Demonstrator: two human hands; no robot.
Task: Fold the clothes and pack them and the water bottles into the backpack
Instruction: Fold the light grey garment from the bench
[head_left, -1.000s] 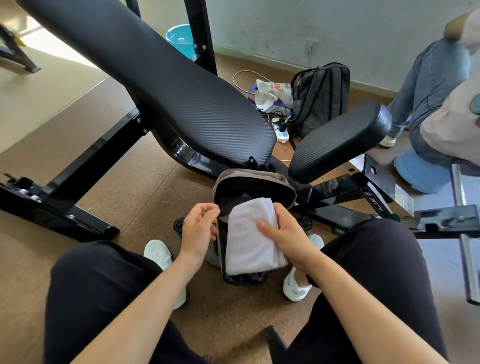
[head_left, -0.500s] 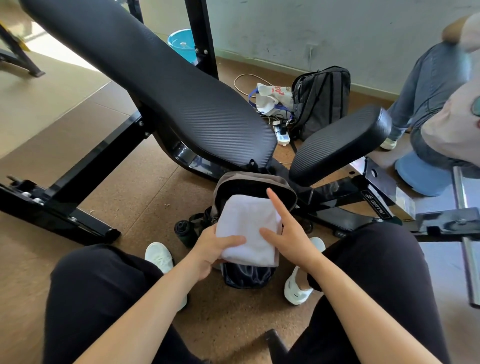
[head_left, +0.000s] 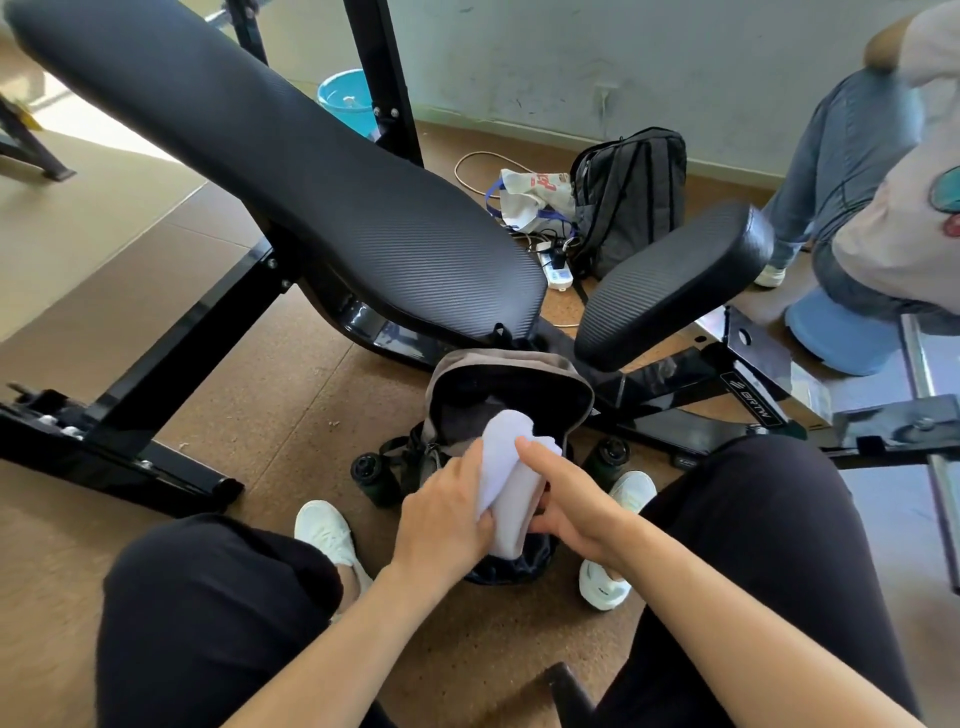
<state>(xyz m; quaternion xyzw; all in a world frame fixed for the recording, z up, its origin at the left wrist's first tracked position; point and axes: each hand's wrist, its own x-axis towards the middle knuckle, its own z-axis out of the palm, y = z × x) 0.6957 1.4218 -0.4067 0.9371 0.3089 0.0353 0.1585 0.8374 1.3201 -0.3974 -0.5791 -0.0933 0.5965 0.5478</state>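
My left hand (head_left: 447, 512) is curled round the near side of the rolled white cloth (head_left: 506, 467) and grips it. My right hand (head_left: 566, 499) holds the other side. Its pointing finger lies straight along the top of the cloth, and its thumb is tucked under. The cloth sits over the open mouth of the backpack (head_left: 519, 374), with its far end pointing down into the dark inside. The backpack stands on the floor between my two white shoes (head_left: 327, 530). The left water bottle (head_left: 371, 475) is just beside the backpack on one side. The right water bottle (head_left: 608, 457) is just beside it on the other side. I cannot tell if they sit in side pockets.
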